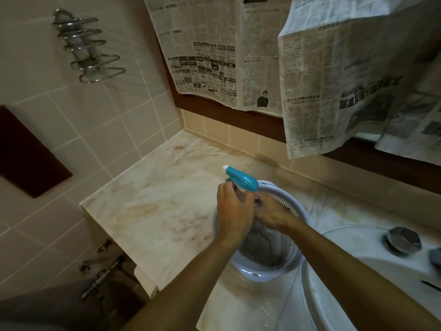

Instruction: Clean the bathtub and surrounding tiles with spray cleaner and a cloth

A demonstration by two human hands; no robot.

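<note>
A spray bottle with a teal trigger head (241,179) and white nozzle stands above the pale lavender perforated basket (284,201) on the marble counter. My left hand (233,211) grips the bottle's neck just below the head. My right hand (274,213) reaches into the basket beside the bottle, fingers curled around something dark; what it holds is hidden. A grey cloth (261,244) lies bunched inside the basket under both hands.
The stained marble counter (162,201) stretches left to the tiled wall (95,120). A white basin (358,271) with a chrome tap knob (403,240) sits at the right. Newspaper sheets (334,75) hang over the mirror. A chrome spiral holder (88,46) is mounted on the wall.
</note>
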